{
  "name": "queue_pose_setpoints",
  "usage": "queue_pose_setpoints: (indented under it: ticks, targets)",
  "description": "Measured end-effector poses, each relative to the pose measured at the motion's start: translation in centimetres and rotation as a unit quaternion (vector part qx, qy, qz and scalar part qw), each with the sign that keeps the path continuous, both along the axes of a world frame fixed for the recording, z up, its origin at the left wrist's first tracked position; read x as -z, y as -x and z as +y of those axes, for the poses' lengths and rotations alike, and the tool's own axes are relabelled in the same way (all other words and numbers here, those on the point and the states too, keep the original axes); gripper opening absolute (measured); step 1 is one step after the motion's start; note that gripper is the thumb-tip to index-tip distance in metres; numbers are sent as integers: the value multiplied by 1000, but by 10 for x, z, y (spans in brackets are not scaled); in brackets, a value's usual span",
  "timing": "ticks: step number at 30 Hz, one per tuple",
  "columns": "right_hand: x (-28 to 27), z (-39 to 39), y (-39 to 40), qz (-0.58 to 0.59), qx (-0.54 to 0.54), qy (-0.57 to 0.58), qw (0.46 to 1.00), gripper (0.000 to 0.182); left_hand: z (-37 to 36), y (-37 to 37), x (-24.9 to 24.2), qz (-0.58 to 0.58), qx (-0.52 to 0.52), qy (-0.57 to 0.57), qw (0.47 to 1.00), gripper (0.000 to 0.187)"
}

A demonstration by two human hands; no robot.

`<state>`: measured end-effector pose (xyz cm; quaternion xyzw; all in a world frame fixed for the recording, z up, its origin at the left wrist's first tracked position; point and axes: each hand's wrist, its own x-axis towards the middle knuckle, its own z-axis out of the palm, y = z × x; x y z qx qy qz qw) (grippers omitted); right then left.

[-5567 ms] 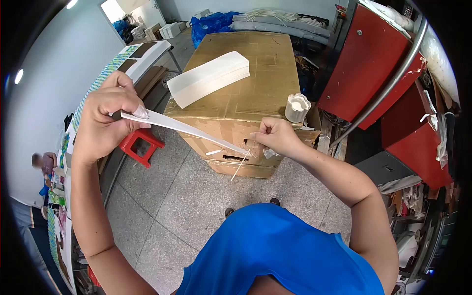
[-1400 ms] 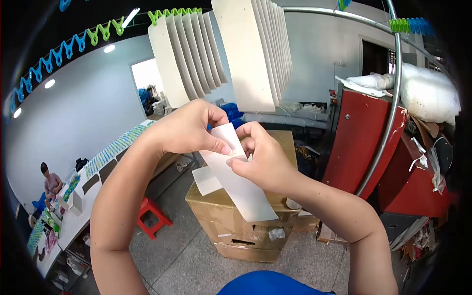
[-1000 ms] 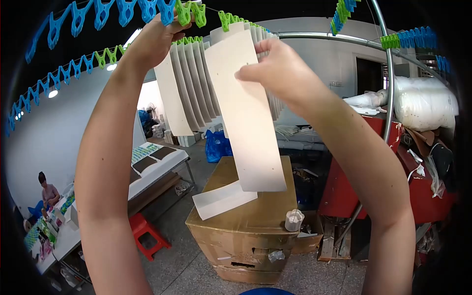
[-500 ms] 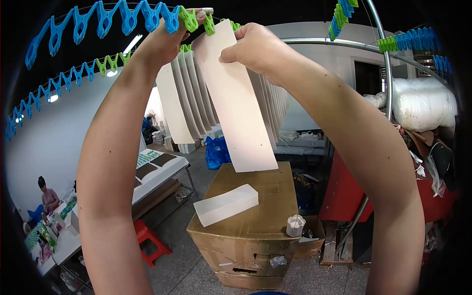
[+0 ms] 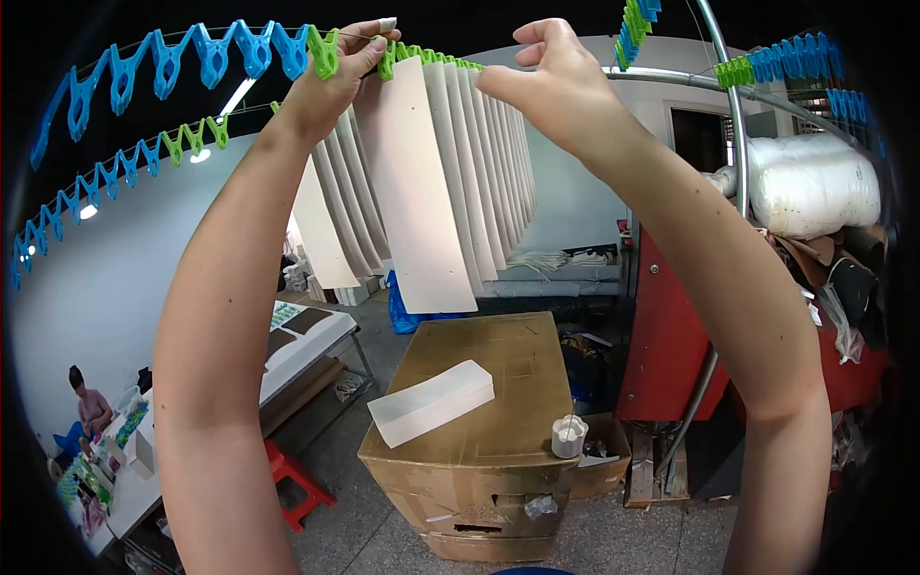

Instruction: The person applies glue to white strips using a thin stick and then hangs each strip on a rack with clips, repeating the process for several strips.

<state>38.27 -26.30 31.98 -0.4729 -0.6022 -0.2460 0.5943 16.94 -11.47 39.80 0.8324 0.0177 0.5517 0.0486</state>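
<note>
Both my arms reach up to a line strung with clips. My left hand (image 5: 331,81) pinches a green clip (image 5: 387,57) that grips the top of a long white strip (image 5: 417,192). The strip hangs straight down at the front of a row of several similar strips (image 5: 494,172). My right hand (image 5: 546,67) is beside the strip's top right, fingers pinched together, off the strip; I see nothing in it. Blue clips (image 5: 192,57) hang free on the line to the left.
Below stands a cardboard box (image 5: 498,450) with a stack of white strips (image 5: 431,402) and a small white cup (image 5: 568,436) on it. A red stool (image 5: 292,479) and long table (image 5: 307,335) are left, a red cabinet (image 5: 671,335) right. A person (image 5: 88,407) sits far left.
The strip went from both hands up to the line. It now hangs from the green clip, and my right hand has let go of it and moved right.
</note>
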Motion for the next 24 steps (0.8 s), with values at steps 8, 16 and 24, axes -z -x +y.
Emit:
queue_pose_setpoints:
  ticks: [8, 16, 24]
  targets:
    - [51, -21, -66, -25, 7, -14, 1000, 67, 12, -3, -9, 22, -38, -19, 999, 39]
    - [238, -45, -137, 204, -133, 112, 963, 42, -19, 33, 55, -121, -183, -9, 976, 47]
    - [580, -66, -138, 444, -64, 366, 815, 36, 14, 174, 388, -145, -267, 243, 921, 18]
